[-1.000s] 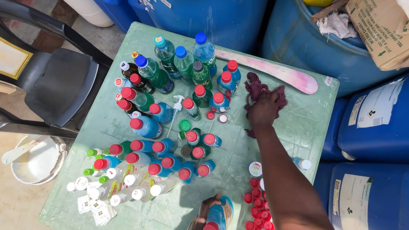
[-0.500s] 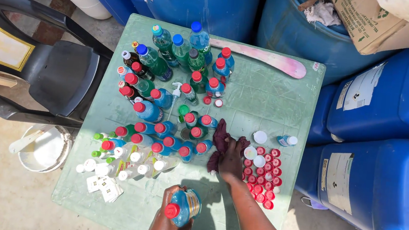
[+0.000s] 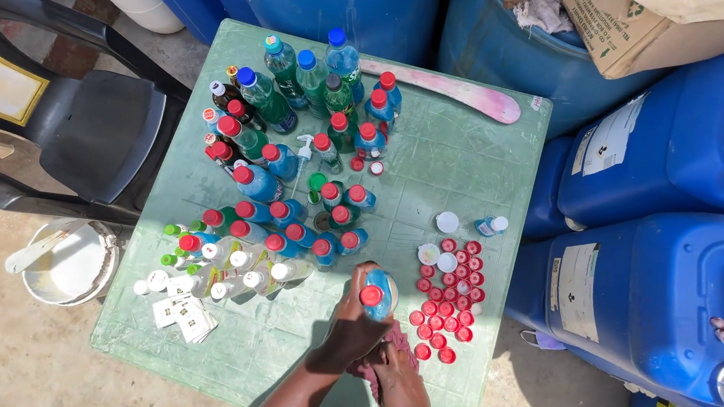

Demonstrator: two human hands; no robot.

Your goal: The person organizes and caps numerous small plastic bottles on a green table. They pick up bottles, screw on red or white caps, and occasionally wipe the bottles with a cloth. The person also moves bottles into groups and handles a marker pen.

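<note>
Left hand grips 1 small blue bottle w/ red cap, held upright just above table edge nearest the person. Right hand sits directly below left, fingers closed over a dark red cloth; touching left wrist area.

Counts, outward from hands: loose red caps just right of held bottle, approx. 25, in a tight patch; 3 white caps at its far end. 1 small blue bottle w/ white cap lying beyond the patch. Left of hands: approx. 10 small clear bottles, white or green caps, plus a pile of paper labels. Beyond hands: approx. 30 capped bottles, mostly red caps, several blue. 1 pink flat stick at far table side. Green table ringed by blue drums.

Vs. half a sec. ago: held bottle raised from table's near edge to beside cap patch; right hand w/ cloth pulled back from beside caps to under left hand.
</note>
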